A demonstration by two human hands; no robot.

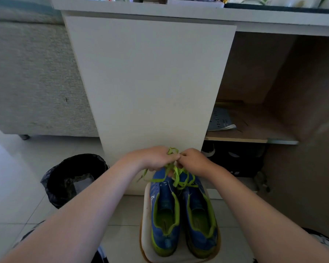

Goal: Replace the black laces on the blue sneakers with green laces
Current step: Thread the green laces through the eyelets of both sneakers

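Observation:
Two blue sneakers with green lining stand side by side, the left sneaker (164, 215) and the right sneaker (200, 221), toes pointing away from me, on a white stool (146, 215). No laces show in their eyelets. A tangle of green laces (176, 176) hangs over the toes. My left hand (156, 158) grips the laces from the left, and my right hand (193, 160) pinches them from the right. Both hands meet just above the toes. No black laces are in view.
A white cabinet panel (150, 82) rises right behind the shoes. A bin with a black bag (74, 179) stands on the tiled floor at the left. An open shelf (254, 130) with papers lies at the right, dark shoes (234, 158) beneath it. A grey sofa (32, 78) fills the left.

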